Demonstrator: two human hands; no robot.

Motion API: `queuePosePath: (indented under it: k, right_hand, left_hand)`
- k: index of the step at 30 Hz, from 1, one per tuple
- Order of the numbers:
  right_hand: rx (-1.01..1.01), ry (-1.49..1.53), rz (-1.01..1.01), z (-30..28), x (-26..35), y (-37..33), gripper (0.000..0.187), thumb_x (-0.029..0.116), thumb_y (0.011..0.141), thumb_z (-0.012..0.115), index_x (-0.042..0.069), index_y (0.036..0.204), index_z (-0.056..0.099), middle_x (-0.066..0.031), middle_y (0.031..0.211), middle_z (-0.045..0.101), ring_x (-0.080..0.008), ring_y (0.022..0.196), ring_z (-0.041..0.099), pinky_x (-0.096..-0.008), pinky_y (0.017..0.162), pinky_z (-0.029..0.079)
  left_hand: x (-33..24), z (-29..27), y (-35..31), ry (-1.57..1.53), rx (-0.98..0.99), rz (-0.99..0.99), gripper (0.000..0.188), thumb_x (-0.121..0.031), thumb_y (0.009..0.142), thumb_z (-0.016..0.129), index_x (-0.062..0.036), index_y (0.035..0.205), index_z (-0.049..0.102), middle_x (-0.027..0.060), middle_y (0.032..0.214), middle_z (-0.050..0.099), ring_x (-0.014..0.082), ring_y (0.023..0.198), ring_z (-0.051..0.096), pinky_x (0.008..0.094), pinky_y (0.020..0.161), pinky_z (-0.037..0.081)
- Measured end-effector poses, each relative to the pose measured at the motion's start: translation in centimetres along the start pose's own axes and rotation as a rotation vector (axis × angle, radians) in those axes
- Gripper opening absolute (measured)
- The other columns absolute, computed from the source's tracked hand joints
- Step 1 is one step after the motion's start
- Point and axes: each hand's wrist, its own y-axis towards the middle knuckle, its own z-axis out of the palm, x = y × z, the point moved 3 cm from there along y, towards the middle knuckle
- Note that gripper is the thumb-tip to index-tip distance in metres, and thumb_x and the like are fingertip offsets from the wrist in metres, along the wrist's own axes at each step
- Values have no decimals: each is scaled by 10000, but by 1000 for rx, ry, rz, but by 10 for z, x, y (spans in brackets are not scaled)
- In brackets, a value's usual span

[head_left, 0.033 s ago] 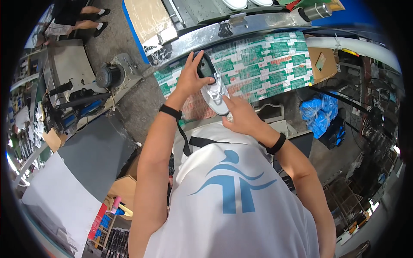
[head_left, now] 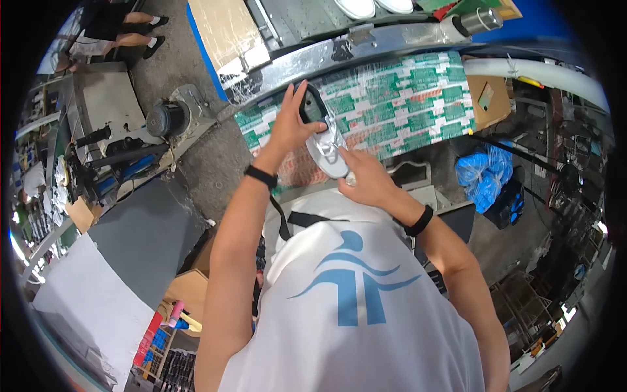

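A silver-white sneaker (head_left: 328, 154) with a dark lining is held between my hands above a worktop (head_left: 424, 98) covered in green-and-white printed wrap. Its toe points toward me and its heel is at the far end. My left hand (head_left: 289, 127) grips the heel half, with the thumb at the opening and two fingers stretched along the far left side. At the toe, my right hand (head_left: 368, 175) pinches the front edge between thumb and fingers. Laces or straps cross the upper. The sole's underside is hidden.
Beyond the worktop runs a metal rail (head_left: 287, 68) beside a dark belt carrying white shoes (head_left: 356, 8). A motor (head_left: 163, 119) stands at the left, and a blue plastic bag (head_left: 483, 168) at the right. Another person's legs (head_left: 134, 40) show at the far left.
The shoe and both hands sit very slightly lower in the picture, with the worktop shifted a little too. My grip looks the same.
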Motion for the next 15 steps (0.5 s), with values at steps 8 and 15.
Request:
queuePosePath:
  k: [8, 15]
  right_hand:
    - [0, 168, 439, 58, -65, 55, 734, 330, 907, 723, -15, 1530, 550, -311, 1233, 691, -460, 1173, 669, -518, 1038, 524]
    - [76, 159, 130, 62, -27, 49, 771, 349, 862, 736, -17, 1527, 598, -354, 1229, 644, -491, 1232, 601, -548, 1072, 487]
  left_hand:
    - [-11, 73, -36, -48, -529, -130, 1178, -202, 735, 957, 72, 1651, 269, 316, 1514, 546, 453, 1386, 582, 462, 1166, 479]
    - [22, 50, -83, -400, -650, -501, 1057, -243, 770, 969, 84, 1583, 379, 290, 1378, 641, 368, 1238, 682, 424, 1057, 548]
